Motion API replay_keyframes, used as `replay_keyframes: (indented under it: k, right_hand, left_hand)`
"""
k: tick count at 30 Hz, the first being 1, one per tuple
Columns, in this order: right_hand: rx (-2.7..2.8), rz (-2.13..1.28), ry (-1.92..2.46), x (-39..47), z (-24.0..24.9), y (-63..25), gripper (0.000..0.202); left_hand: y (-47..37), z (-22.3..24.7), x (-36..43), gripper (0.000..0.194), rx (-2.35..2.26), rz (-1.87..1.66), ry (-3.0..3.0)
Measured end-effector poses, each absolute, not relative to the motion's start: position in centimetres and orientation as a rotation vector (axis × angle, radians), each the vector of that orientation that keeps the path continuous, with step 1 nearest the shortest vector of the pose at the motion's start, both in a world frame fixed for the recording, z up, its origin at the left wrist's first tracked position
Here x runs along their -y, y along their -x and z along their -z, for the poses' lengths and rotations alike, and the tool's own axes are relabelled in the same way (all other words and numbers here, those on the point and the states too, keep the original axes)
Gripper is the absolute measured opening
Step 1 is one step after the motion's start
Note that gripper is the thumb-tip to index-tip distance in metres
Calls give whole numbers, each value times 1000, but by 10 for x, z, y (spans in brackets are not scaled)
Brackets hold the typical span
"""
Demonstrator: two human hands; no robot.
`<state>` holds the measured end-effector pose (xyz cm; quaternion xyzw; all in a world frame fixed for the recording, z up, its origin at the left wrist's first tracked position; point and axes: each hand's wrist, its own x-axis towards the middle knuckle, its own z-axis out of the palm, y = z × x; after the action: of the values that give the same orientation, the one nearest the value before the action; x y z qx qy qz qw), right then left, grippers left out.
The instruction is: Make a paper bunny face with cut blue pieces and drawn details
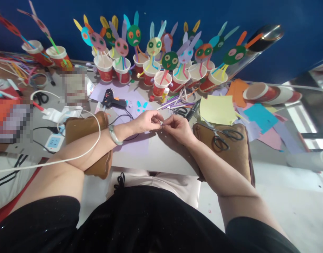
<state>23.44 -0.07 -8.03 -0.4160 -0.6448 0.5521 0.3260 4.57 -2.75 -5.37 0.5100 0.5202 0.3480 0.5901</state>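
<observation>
Both hands meet over the middle of the table, fingertips nearly touching. My left hand (150, 121), below a pale bangle (116, 135), is closed in a pinch. My right hand (178, 128) pinches close beside it. A small thin piece shows between the fingertips, too small to name. Behind the left hand lie blue paper cut-outs (142, 106) on a purple sheet (135, 142). A black hot glue gun (114, 101) rests to their left. Scissors (221, 135) with black handles lie to the right of my right hand on a brown cushion (236, 151).
Paper cups (162, 84) with paper rabbit figures line the back by the blue wall. A glue stick (165, 94), yellow paper (218, 109) and blue paper (261, 117) lie nearer. A white cable (94, 140) crosses over my left forearm, near a power strip (54, 142).
</observation>
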Motion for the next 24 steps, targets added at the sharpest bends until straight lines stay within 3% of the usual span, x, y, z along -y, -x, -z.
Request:
replay_keyframes:
  k: [4, 12, 18, 24]
  right_hand:
    - [1680, -1485, 1100, 2, 81, -235, 28]
    - [1600, -1524, 1009, 4, 80, -235, 24]
    - [1679, -1359, 1006, 6, 80, -234, 19]
    - [1606, -1470, 994, 6, 79, -233, 34]
  left_hand:
    - [-47, 48, 30, 20, -1249, -806, -1089]
    - [-47, 45, 30, 29, -1230, -804, -993]
    - [-47, 40, 33, 16, -1248, -802, -925]
    - [-44, 45, 32, 20, -1220, -916, -1020]
